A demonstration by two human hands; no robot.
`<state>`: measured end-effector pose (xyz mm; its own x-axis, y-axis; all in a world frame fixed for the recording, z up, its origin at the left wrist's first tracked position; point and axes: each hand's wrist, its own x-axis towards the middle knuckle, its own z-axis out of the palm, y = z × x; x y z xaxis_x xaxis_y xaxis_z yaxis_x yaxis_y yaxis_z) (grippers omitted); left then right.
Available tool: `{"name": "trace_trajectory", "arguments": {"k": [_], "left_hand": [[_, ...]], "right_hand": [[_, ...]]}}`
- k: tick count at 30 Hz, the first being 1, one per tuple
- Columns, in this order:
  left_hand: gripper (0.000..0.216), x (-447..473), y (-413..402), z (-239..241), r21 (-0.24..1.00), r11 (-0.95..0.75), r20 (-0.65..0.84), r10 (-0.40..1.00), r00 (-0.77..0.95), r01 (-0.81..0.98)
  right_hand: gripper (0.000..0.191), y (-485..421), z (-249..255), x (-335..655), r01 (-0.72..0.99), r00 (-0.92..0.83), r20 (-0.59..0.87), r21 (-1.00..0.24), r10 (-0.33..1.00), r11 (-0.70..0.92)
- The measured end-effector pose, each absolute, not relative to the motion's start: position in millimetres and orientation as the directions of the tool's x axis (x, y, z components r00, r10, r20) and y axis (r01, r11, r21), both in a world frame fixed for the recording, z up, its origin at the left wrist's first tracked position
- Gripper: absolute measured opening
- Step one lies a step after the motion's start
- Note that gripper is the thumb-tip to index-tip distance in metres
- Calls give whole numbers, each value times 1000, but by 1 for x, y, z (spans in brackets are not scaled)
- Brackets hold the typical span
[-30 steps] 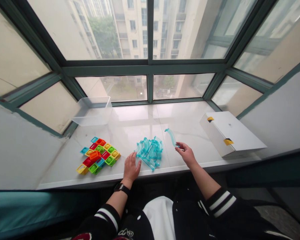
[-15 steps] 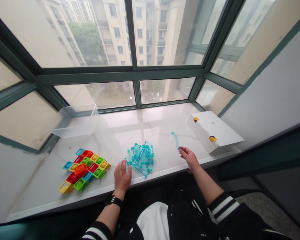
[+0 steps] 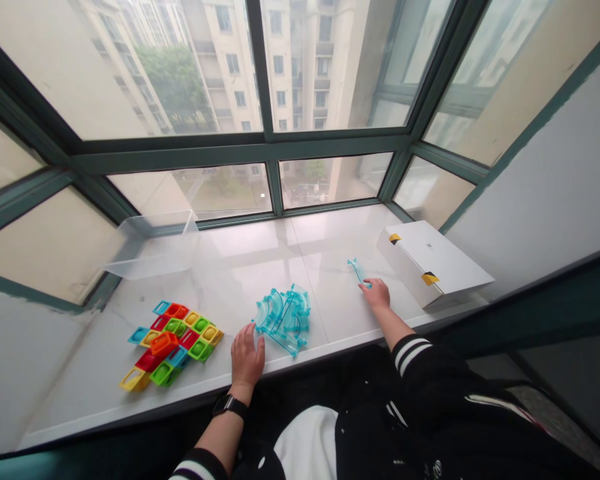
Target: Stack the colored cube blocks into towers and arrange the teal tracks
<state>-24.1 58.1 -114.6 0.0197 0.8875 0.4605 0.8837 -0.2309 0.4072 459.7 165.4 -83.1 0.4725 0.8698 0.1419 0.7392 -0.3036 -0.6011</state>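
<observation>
My right hand [image 3: 377, 293] reaches out over the white marble sill [image 3: 240, 267] and pinches one end of a clear teal curved track piece [image 3: 356, 269], which lies low over the sill left of the white box. My left hand [image 3: 247, 357] rests flat near the sill's front edge, fingers spread, its fingertips beside a pile of teal curved track pieces [image 3: 283, 316]. A cluster of coloured square blocks [image 3: 173, 339] lies further left.
A white cardboard box [image 3: 433, 263] with yellow tape tabs sits at the right end of the sill. A clear plastic bin [image 3: 153, 243] stands at the back left by the window frame. Glass panes close the sill's far side.
My right hand has carried the curved track piece further from me and to the right, towards the white box, lowering it to the sill. My left hand stayed beside the teal pile.
</observation>
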Motion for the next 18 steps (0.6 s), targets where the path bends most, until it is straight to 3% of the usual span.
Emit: {"name": "trace_trajectory", "arguments": {"k": [18], "left_hand": [[48, -25, 56, -114, 359, -205, 427, 904, 35, 910]], "right_hand": [[34, 180, -111, 477, 794, 465, 146, -506, 873, -337]]}}
